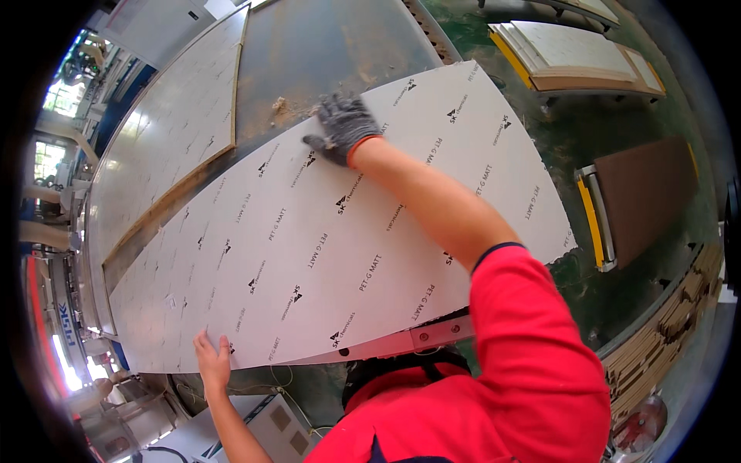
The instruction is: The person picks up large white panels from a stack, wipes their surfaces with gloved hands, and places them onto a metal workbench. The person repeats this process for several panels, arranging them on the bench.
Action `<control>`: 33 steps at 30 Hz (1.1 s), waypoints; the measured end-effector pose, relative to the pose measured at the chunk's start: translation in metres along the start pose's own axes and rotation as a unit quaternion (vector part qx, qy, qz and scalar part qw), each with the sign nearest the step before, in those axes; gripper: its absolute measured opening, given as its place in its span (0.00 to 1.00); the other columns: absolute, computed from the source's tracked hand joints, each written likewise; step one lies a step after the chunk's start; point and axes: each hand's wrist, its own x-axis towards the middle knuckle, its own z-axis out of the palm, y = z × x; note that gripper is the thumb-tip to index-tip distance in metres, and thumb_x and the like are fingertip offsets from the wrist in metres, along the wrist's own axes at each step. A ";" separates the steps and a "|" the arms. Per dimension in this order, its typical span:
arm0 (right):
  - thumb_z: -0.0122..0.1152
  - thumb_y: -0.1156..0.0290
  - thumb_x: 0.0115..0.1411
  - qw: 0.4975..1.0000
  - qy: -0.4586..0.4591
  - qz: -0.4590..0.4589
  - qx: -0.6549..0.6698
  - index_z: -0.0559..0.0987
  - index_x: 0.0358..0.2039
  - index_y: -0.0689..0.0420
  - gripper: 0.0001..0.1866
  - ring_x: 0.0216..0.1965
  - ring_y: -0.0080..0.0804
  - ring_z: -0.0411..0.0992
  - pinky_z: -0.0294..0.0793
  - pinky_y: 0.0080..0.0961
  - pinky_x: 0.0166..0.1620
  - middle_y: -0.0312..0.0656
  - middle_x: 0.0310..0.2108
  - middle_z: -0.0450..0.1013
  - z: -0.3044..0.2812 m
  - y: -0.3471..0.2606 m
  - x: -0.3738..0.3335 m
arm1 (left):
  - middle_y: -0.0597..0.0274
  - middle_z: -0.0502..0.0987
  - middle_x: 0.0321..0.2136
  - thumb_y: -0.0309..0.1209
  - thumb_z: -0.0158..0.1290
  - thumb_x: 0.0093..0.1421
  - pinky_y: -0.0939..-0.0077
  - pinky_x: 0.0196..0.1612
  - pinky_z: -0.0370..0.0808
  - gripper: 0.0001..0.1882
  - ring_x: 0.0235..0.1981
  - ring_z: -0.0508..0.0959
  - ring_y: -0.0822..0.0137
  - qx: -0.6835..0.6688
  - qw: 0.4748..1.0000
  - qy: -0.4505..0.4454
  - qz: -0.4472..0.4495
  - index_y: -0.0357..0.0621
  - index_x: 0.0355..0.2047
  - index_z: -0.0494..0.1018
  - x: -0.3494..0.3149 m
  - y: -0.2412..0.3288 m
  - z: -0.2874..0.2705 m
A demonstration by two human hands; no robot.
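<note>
A large white film-covered panel (363,239) with dark print lies slantwise across the machine table in front of me. My right hand (343,131), in a grey work glove with an orange cuff, rests at the panel's far edge. Its thumb is spread from the fingers, which look slightly blurred. Small clumps of wood dust (279,103) lie just beyond that edge, near the glove. My left hand (213,363) is bare and touches the panel's near left edge, fingers and thumb apart. Neither hand grips anything that I can see.
A second printed panel (170,116) with a brown edge lies at far left on the grey metal table (324,46). Stacked boards (575,58) and a brown board (641,201) rest on low supports at right. Brown strips (664,324) are piled at lower right.
</note>
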 end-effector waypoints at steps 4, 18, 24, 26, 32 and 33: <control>0.44 0.39 0.63 0.970 -0.186 0.156 0.034 0.73 0.60 0.53 0.36 0.63 0.43 0.63 0.57 0.42 0.64 0.51 0.62 0.67 -0.102 0.105 0.003 | 0.41 0.62 0.59 0.46 0.50 0.68 0.53 0.62 0.63 0.32 0.61 0.63 0.40 -0.001 0.999 -0.009 -0.037 0.34 0.61 0.59 -0.017 -0.002 0.011; 0.48 0.53 0.69 0.959 -0.170 0.224 0.043 0.77 0.52 0.54 0.22 0.51 0.48 0.75 0.72 0.36 0.54 0.54 0.50 0.76 -0.133 0.345 -0.107 | 0.37 0.61 0.59 0.46 0.48 0.68 0.52 0.63 0.61 0.32 0.61 0.62 0.37 0.015 1.000 0.016 -0.021 0.32 0.61 0.58 -0.012 -0.020 0.022; 0.39 0.42 0.69 0.917 -0.258 0.292 0.080 0.72 0.56 0.61 0.33 0.58 0.57 0.68 0.65 0.42 0.62 0.62 0.56 0.70 -0.175 0.239 -0.136 | 0.37 0.62 0.58 0.45 0.48 0.69 0.53 0.63 0.61 0.31 0.60 0.63 0.38 0.005 1.000 0.000 -0.008 0.31 0.61 0.58 0.004 -0.033 0.028; 0.40 0.47 0.70 0.927 -0.278 0.252 0.005 0.75 0.48 0.61 0.28 0.45 0.59 0.76 0.74 0.46 0.49 0.61 0.43 0.76 -0.206 0.228 -0.169 | 0.37 0.62 0.57 0.45 0.47 0.69 0.53 0.62 0.62 0.31 0.60 0.63 0.38 0.008 1.000 -0.011 -0.020 0.31 0.61 0.58 0.004 -0.029 0.028; 0.44 0.54 0.69 0.930 -0.306 0.155 -0.130 0.80 0.31 0.55 0.22 0.28 0.53 0.78 0.76 0.48 0.33 0.52 0.25 0.78 -0.305 0.184 -0.308 | 0.36 0.62 0.56 0.47 0.46 0.69 0.52 0.62 0.61 0.32 0.59 0.63 0.38 0.015 1.000 0.024 0.002 0.30 0.60 0.58 0.002 -0.050 0.043; 0.45 0.55 0.68 0.927 -0.324 0.131 -0.140 0.80 0.31 0.55 0.20 0.27 0.52 0.78 0.75 0.47 0.32 0.51 0.23 0.77 -0.318 0.181 -0.328 | 0.36 0.62 0.57 0.47 0.46 0.70 0.52 0.62 0.61 0.32 0.60 0.63 0.38 0.014 1.000 0.017 -0.004 0.29 0.60 0.58 0.001 -0.048 0.041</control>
